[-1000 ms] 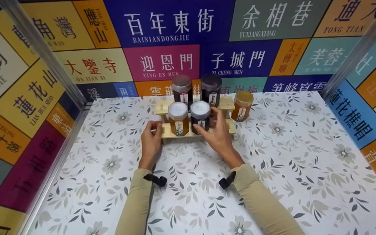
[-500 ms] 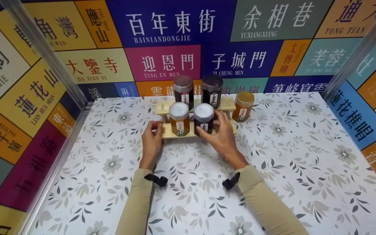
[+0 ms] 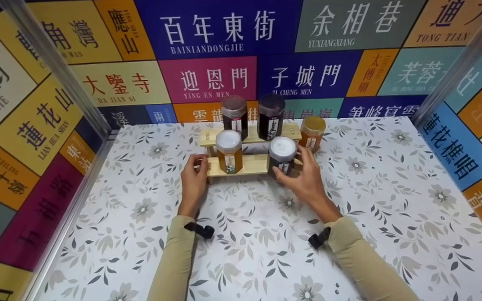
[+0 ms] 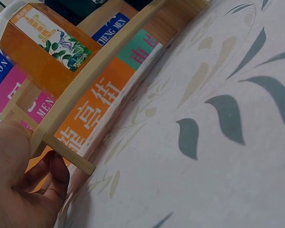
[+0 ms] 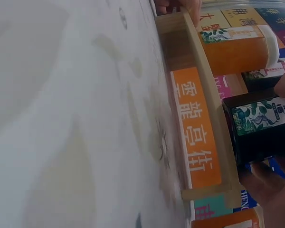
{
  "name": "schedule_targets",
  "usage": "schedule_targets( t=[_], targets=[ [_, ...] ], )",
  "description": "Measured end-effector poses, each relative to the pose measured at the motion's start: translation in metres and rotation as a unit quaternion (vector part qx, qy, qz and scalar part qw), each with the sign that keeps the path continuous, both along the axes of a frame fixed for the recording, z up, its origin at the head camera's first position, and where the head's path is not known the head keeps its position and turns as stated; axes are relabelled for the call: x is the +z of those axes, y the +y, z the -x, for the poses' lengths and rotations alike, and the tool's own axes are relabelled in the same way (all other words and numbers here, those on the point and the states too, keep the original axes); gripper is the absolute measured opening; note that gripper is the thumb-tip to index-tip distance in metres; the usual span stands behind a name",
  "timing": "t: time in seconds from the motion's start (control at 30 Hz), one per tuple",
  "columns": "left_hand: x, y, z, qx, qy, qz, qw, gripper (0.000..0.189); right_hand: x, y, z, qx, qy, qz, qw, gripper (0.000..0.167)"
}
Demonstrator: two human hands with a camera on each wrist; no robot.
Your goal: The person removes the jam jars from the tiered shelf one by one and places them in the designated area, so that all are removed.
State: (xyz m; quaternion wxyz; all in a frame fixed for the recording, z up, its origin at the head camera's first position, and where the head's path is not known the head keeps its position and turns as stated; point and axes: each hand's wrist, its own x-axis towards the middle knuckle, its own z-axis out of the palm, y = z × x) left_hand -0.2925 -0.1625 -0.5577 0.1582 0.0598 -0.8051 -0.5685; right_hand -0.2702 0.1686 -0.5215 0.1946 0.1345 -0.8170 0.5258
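Observation:
A two-step wooden rack (image 3: 249, 165) stands on the patterned table. My left hand (image 3: 194, 179) holds its left end; in the left wrist view the fingers (image 4: 57, 175) curl by the rack's leg. My right hand (image 3: 310, 179) grips a dark jar (image 3: 282, 163) with a white lid, upright at the right end of the lower step. In the right wrist view the dark jar (image 5: 256, 126) is close to the step's front edge; whether its base touches the board I cannot tell. An amber jar (image 3: 230, 156) with a white lid sits on the lower step, left of it.
On the upper step stand a dark red jar (image 3: 234, 117) and a near-black jar (image 3: 271, 119). Another amber jar (image 3: 313, 131) is on the table just right of the rack. Behind rises a wall of coloured signs (image 3: 216, 29).
My right hand has shifted the dark jar rightwards along the lower step, away from the amber jar. The left hand has stayed at the rack's left end.

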Motion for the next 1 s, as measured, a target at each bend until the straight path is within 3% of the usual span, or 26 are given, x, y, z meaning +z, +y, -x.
schedule_targets(
  t=[0.23,0.67,0.87,1.0],
  targets=[
    [-0.003,0.0,0.0,-0.004,-0.001,-0.01,0.9999,0.021,-0.001,0.025,0.004,-0.015,0.008,0.034,0.9993,0.081],
    [-0.002,0.0,0.001,0.004,-0.006,0.003,1.0,0.023,0.0,0.087,0.026,-0.095,-0.026,0.054,0.9937,0.076],
    [-0.004,0.0,0.002,0.003,-0.006,0.005,1.0,0.024,-0.007,0.115,0.03,-0.139,-0.065,0.055,0.9867,0.078],
    [-0.004,0.001,0.003,0.004,-0.01,0.001,0.9999,0.023,-0.013,0.124,0.031,-0.147,-0.094,0.056,0.9831,0.081]
  ],
)
